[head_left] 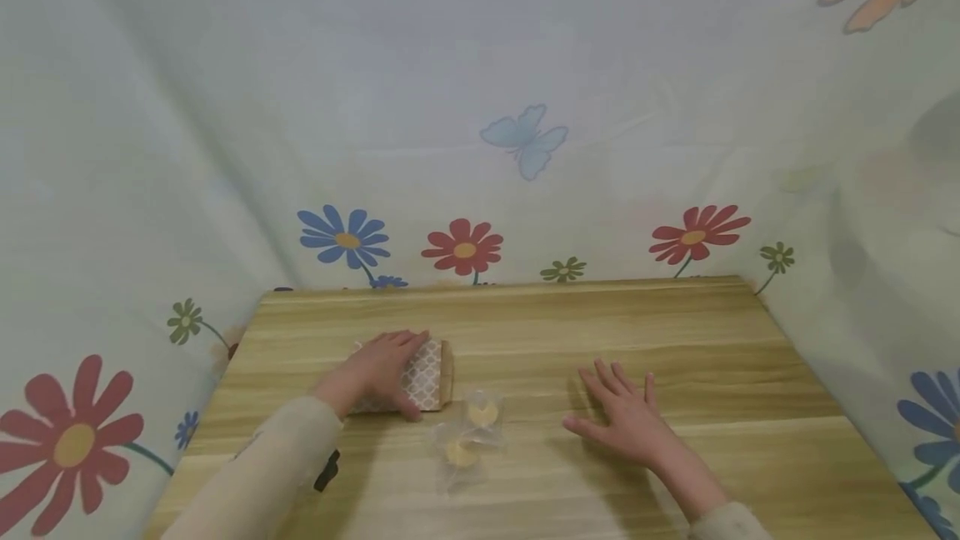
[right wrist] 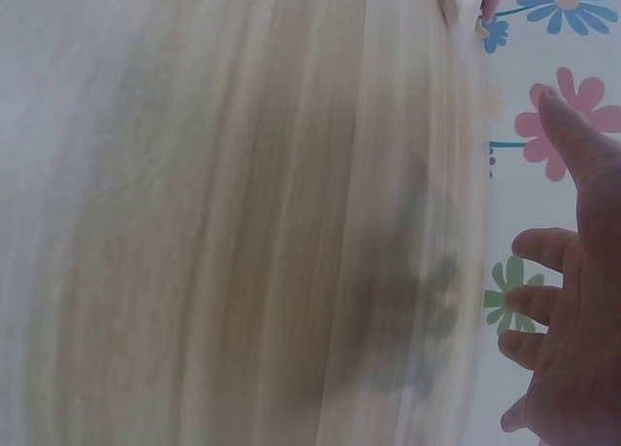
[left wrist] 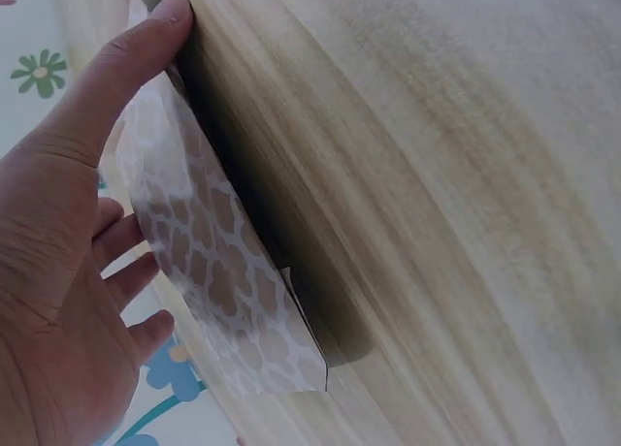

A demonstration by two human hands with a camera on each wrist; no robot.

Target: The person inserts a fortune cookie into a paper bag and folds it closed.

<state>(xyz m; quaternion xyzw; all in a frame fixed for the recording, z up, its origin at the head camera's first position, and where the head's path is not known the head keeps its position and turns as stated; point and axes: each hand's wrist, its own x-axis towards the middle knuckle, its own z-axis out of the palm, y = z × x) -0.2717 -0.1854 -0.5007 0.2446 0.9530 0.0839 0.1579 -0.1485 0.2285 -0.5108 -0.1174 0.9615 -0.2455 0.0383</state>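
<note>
My left hand reaches over a flattish paper bag with a brown-and-white lattice pattern, gripping it across its width. The left wrist view shows the thumb along one edge of the bag and the fingers at the opposite side. The bag's plain brown end faces right; its left part is hidden under the hand and wrist. My right hand hovers over the right half of the table with fingers spread, holding nothing. Between the hands lie two clear plastic packets, one a little farther back, each with something round and yellowish inside.
A small black object lies beside the left sleeve, partly covered by it. The wood-grain table meets a cloth backdrop printed with flowers and butterflies at its back and sides.
</note>
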